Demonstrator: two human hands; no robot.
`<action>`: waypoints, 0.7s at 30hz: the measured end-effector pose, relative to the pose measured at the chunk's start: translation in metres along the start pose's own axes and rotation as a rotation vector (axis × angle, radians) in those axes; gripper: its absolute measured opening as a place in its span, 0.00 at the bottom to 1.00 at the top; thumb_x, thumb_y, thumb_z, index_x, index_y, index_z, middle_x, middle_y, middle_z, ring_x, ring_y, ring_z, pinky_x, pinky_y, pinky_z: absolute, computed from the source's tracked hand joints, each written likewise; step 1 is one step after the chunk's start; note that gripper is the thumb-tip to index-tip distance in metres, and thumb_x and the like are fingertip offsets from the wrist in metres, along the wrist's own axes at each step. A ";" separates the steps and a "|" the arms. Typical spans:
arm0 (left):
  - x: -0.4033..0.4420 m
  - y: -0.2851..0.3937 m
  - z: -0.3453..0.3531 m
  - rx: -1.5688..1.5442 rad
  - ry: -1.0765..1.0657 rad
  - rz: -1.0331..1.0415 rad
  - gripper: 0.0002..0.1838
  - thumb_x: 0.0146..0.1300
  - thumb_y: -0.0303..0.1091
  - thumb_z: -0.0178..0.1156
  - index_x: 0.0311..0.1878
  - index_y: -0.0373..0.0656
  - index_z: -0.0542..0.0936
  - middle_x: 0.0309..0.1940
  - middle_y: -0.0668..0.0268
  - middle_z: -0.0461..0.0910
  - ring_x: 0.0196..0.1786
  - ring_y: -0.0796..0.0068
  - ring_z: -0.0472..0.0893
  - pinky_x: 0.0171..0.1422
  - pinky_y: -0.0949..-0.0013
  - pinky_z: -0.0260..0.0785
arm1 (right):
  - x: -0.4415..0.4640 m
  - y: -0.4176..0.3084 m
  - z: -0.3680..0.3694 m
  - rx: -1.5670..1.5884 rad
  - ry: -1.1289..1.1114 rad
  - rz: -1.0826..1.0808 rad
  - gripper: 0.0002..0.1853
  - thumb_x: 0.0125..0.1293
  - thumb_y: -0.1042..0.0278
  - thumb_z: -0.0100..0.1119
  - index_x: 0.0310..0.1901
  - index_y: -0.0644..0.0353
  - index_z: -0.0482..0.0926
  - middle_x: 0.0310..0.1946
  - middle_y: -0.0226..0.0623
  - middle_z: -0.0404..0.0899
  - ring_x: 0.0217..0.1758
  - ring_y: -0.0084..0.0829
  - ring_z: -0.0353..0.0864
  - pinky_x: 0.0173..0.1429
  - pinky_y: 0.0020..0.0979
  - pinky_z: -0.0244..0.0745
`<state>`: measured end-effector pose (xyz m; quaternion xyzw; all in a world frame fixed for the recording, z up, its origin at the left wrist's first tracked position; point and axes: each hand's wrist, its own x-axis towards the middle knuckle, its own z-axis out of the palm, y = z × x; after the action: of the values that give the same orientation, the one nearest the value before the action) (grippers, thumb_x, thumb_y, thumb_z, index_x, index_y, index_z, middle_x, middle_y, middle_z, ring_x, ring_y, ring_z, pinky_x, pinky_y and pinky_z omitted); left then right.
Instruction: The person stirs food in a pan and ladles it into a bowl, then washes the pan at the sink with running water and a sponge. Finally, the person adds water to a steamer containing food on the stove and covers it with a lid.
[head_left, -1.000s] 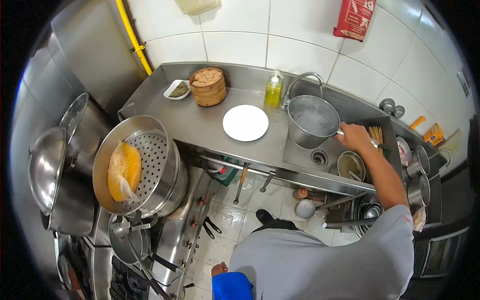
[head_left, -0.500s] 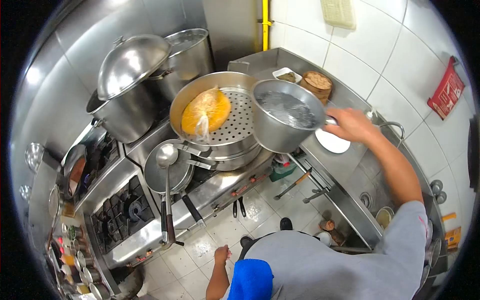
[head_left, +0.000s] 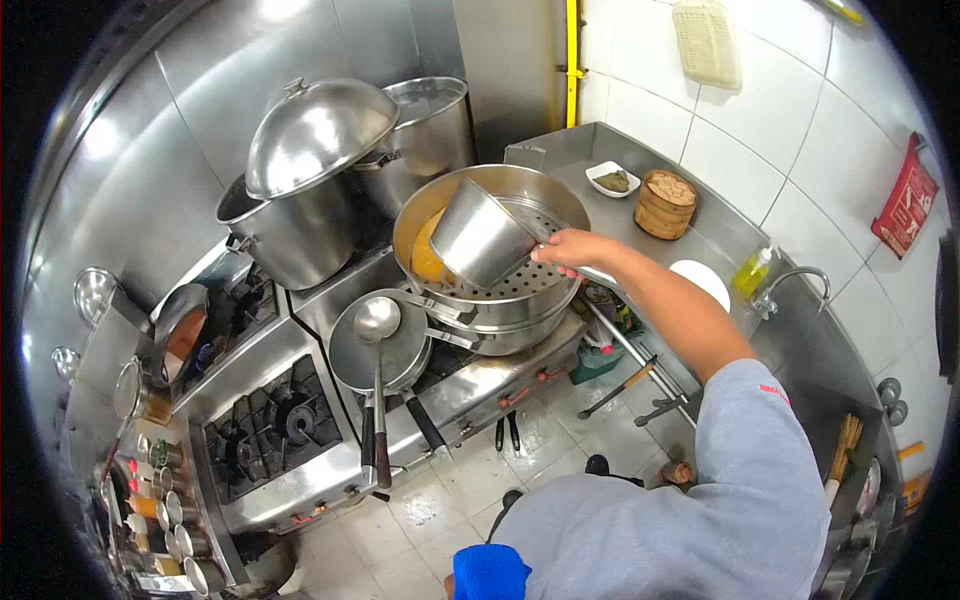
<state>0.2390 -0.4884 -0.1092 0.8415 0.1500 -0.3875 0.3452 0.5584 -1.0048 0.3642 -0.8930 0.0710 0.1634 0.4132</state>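
Observation:
My right hand (head_left: 577, 252) is closed around the handle of a metal saucepan (head_left: 485, 235). The pan is tipped over inside a wide perforated steamer pan (head_left: 562, 215); its mouth and any water in it do not show. Beneath and left of it, a plastic bag of yellow-orange food (head_left: 428, 250) is partly covered by the saucepan. The steamer is stacked on another pan (head_left: 525, 338) on the stove. My left hand is out of sight beyond the bottom edge, near a blue cloth (head_left: 490, 573).
Left of the steamer, a ladle (head_left: 377, 320) rests across handled pans (head_left: 360, 350). Tall stockpots (head_left: 300, 235) stand behind, one with a domed lid (head_left: 320, 140). On the right counter are a bamboo steamer (head_left: 665, 205), a white dish (head_left: 613, 179), a soap bottle (head_left: 752, 272) and a tap (head_left: 795, 275).
My right hand has carried the saucepan left over the steamer and tipped it from level, where its water showed. My left hand has dropped out of view. The camera view has shifted.

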 end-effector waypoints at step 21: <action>0.012 0.128 -0.091 -0.087 -0.110 0.135 0.15 0.59 0.40 0.59 0.39 0.37 0.78 0.32 0.57 0.80 0.34 0.62 0.80 0.40 0.61 0.72 | 0.014 0.002 0.017 1.075 -0.139 -0.153 0.25 0.66 0.39 0.43 0.35 0.57 0.71 0.20 0.24 0.67 0.16 0.15 0.63 0.20 0.20 0.64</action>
<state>0.3635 -0.5172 -0.0165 0.8114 0.0901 -0.4021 0.4145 0.5670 -0.9927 0.3479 -0.5459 0.0519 0.1325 0.8257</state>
